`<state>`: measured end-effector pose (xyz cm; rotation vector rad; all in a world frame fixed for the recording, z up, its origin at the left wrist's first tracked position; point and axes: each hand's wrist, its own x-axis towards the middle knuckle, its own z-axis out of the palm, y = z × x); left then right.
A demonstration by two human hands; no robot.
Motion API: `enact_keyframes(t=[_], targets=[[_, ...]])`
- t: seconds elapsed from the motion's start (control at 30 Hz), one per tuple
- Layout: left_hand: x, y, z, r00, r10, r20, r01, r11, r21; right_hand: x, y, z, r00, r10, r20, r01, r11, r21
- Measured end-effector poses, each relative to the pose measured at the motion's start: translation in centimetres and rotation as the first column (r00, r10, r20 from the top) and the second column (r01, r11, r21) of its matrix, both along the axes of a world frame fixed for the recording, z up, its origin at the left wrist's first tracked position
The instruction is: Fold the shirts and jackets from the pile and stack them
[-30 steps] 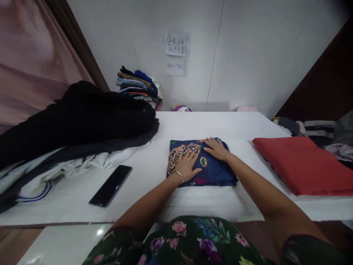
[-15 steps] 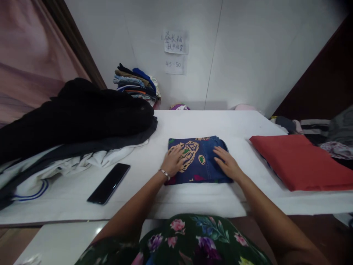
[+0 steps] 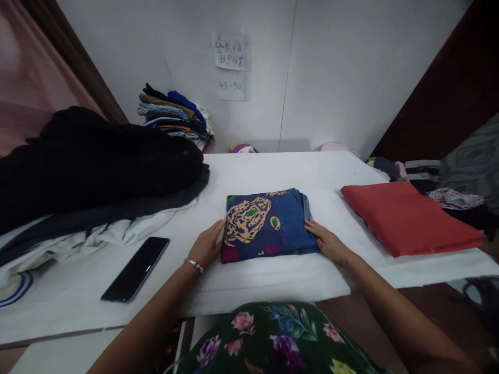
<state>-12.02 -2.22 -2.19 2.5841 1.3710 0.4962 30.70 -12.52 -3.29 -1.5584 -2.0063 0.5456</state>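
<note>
In front of me lies a folded garment (image 3: pixel 253 223), dark blue with a tan and green print and a denim-like band at its right. My left hand (image 3: pixel 208 243), with a bracelet at the wrist, is at its left edge, fingers extended and the tips partly hidden by the fabric's side. At the opposite edge is my right hand (image 3: pixel 326 240), its stretched fingers touching the denim part. The garment rests flat on the white-covered table (image 3: pixel 273 169).
A black phone (image 3: pixel 135 269) lies left of my hands. Behind it is a heap of black clothing (image 3: pixel 101 161) over white fabric. A folded red garment (image 3: pixel 405 218) lies to the right. Folded clothes (image 3: pixel 173 114) are stacked near the wall, below paper signs (image 3: pixel 233 65).
My left hand has slid off the printed top to the garment's left edge. My right hand has moved back to the right edge. The camera view has shifted, too.
</note>
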Motion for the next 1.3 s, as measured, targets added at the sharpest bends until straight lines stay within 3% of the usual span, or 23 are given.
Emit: enact_keyframes(t=[0.17, 0.33, 0.53, 0.67, 0.9, 1.1, 1.2, 1.3], targets=[[-0.7, 0.5, -0.2, 0.999, -0.044, -0.025, 0.045, 0.998, 0.038, 0.8, -0.3, 0.0, 0.997, 0.006, -0.072, -0.009, 0.999, -0.041], [-1.6, 1.1, -0.3, 0.982, -0.191, -0.008, 0.19, 0.976, 0.107, 1.2, -2.4, 0.2, 0.984, -0.047, -0.17, 0.04, 0.998, -0.045], [-1.5, 1.8, -0.1, 0.941, -0.338, 0.007, 0.331, 0.925, 0.185, 0.7, -4.9, 1.2, 0.989, 0.143, 0.046, -0.143, 0.99, 0.003], [-1.0, 2.3, 0.1, 0.911, -0.412, 0.037, 0.398, 0.897, 0.193, 0.4, -4.6, 1.8, 0.964, 0.182, 0.194, -0.184, 0.983, -0.011], [-0.2, 2.5, 0.4, 0.935, -0.317, 0.16, 0.306, 0.948, 0.086, 0.2, -3.0, 2.0, 0.944, 0.199, 0.262, -0.217, 0.975, 0.039], [0.1, 3.0, 0.6, 0.931, -0.283, 0.232, 0.273, 0.959, 0.075, 0.2, -2.0, 0.4, 0.956, 0.133, 0.263, -0.196, 0.953, 0.23], [0.5, 3.4, 0.6, 0.923, -0.274, 0.271, 0.259, 0.961, 0.093, 0.0, -1.6, -0.1, 0.988, 0.085, 0.13, -0.122, 0.941, 0.314], [1.4, 3.8, 1.3, 0.91, -0.231, 0.344, 0.207, 0.973, 0.107, -0.3, -1.1, 0.3, 0.992, -0.004, -0.123, 0.041, 0.955, 0.294]])
